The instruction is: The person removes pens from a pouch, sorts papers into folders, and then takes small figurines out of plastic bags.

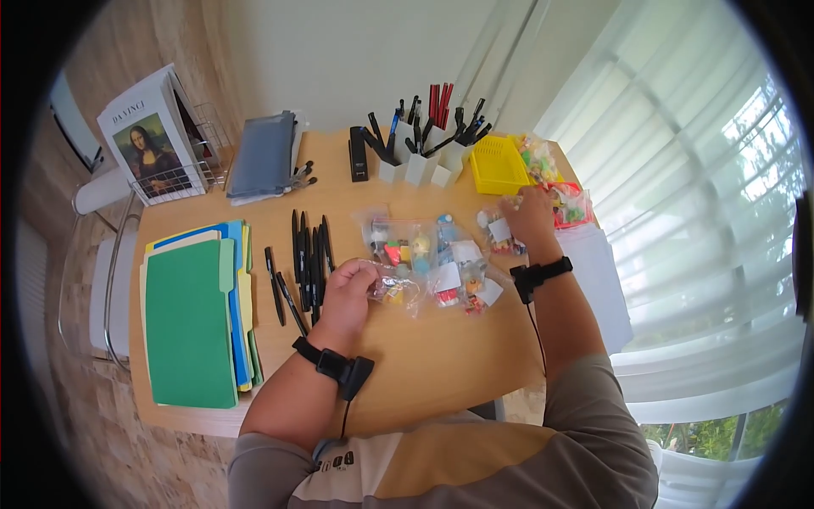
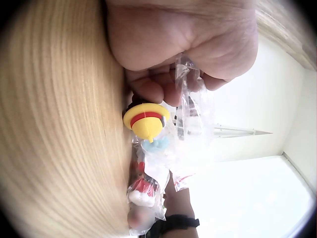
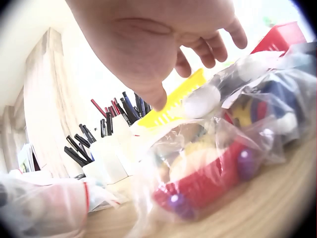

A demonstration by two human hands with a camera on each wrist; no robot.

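My left hand (image 1: 346, 297) pinches the edge of a clear plastic bag (image 1: 398, 288) at the near side of a group of bagged small toys. Close up in the left wrist view, its curled fingers (image 2: 151, 89) hold the crinkled plastic, beside a figure with a yellow hat (image 2: 146, 121). Over more bags at the right side of the table is my right hand (image 1: 532, 222). Its fingers are spread and relaxed in the right wrist view, above a clear bag with a red item (image 3: 208, 181) inside. Whether those fingertips touch any plastic, I cannot tell.
Behind the right hand stands a yellow basket (image 1: 498, 165), with white pen holders (image 1: 420, 168) left of it. Black pens (image 1: 303, 254) lie left of the bags. Farther left are coloured folders (image 1: 191, 322), a wire rack (image 1: 182, 182) and a black stapler (image 1: 359, 154).
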